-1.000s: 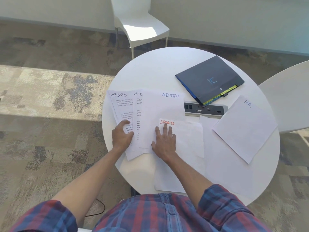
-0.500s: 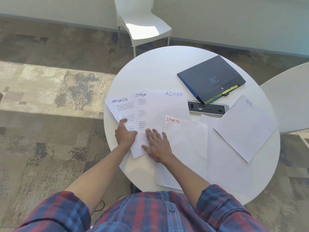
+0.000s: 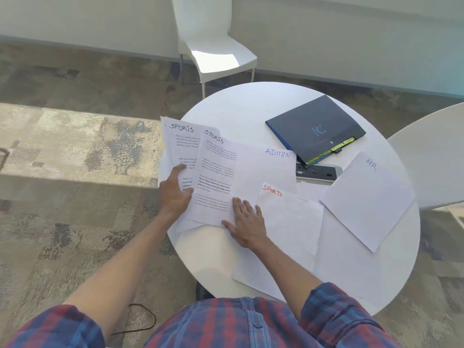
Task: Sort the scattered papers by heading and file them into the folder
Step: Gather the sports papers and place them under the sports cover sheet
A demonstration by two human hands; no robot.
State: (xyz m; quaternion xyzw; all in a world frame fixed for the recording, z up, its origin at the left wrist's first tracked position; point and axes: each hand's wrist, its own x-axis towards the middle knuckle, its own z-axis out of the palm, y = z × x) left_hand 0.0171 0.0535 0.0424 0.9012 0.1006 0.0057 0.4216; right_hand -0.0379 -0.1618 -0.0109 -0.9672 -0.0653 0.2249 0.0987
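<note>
Left hand (image 3: 174, 194) has its fingers (image 3: 181, 169) curled round the two printed SPORTS sheets (image 3: 198, 159), holding them at the counter (image 3: 241, 106) edge. Right hand (image 3: 247, 223) lies flat, fingers spread, pressing the ADMIN sheet (image 3: 263, 169). Looks like they're mid-sort, gathering the sports pile. I'd guess next is grabbing the red SPORTS sheet (image 3: 288, 214) just beside the right hand. HR sheet (image 3: 364, 199) and the folder (image 3: 316, 126) sit further off, folder closed.
</note>
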